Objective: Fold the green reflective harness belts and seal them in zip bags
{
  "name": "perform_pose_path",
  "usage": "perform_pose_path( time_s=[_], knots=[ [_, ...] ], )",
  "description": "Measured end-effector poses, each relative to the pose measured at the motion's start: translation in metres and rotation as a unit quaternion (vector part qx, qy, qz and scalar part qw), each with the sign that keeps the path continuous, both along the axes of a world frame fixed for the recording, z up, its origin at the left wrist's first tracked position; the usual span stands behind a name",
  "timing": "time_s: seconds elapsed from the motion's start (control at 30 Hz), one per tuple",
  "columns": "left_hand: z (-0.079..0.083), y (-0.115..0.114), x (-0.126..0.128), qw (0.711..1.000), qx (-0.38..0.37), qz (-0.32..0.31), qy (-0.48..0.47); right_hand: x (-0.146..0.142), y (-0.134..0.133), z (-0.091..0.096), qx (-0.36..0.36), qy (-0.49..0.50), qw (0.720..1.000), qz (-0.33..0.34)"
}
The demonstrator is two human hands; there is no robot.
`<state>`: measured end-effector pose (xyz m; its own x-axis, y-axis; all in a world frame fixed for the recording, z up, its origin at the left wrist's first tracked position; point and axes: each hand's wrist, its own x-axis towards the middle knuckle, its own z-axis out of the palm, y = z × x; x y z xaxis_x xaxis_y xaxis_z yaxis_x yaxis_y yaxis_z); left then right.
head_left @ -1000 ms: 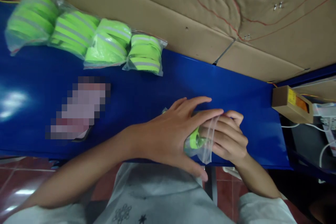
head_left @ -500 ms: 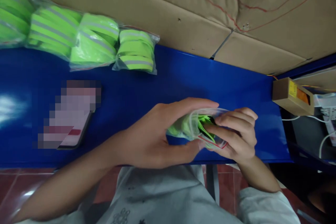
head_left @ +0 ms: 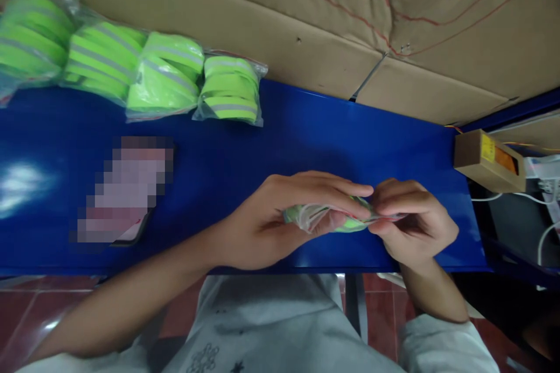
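Note:
Between my two hands is a clear zip bag [head_left: 355,222] with a red seal line and bright green reflective strap inside. My left hand [head_left: 280,218] is closed around the bag's left part, thumb below and fingers above, near its mouth. With thumb and fingertips my right hand [head_left: 413,218] pinches the right end of the mouth, where the two edges lie together. Most of the strap inside is hidden by my fingers. The bag is held over the front part of the blue table [head_left: 301,134].
Several clear bags of green reflective strap [head_left: 164,73] line the back left, against a brown covered panel [head_left: 245,6]. A phone [head_left: 126,186] with a blurred-out screen lies at the left. A small cardboard box [head_left: 487,160] and white cables stand at the right edge.
The bag's mouth was wide open with my right fingers inside; now its edges are together. My right hand has come out and moved right to pinch the mouth's end.

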<state>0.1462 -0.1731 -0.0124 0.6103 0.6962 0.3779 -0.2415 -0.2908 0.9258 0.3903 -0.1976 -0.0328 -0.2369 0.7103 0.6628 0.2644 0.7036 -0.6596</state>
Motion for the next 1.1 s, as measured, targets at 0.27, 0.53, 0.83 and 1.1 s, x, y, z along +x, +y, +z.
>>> perform_pose_path(
  time_s=[0.27, 0.53, 0.83, 1.1],
  knots=[
    [0.000, -0.004, 0.001, 0.995, -0.091, 0.006, 0.043, -0.006, -0.002, 0.007, -0.054, 0.025, 0.998, -0.027],
    [-0.008, -0.005, 0.011, 0.993, -0.027, 0.108, 0.033, -0.001, 0.003, 0.005, 0.184, -0.194, 0.953, -0.140],
    [-0.012, -0.005, 0.010, 0.998, 0.000, 0.040, 0.054, -0.003, 0.000, 0.024, 0.176, -0.275, 0.944, -0.054],
    [-0.017, -0.004, 0.010, 0.997, 0.022, 0.061, 0.041, -0.002, 0.005, 0.040, 0.088, -0.358, 0.930, 0.019]
  ],
)
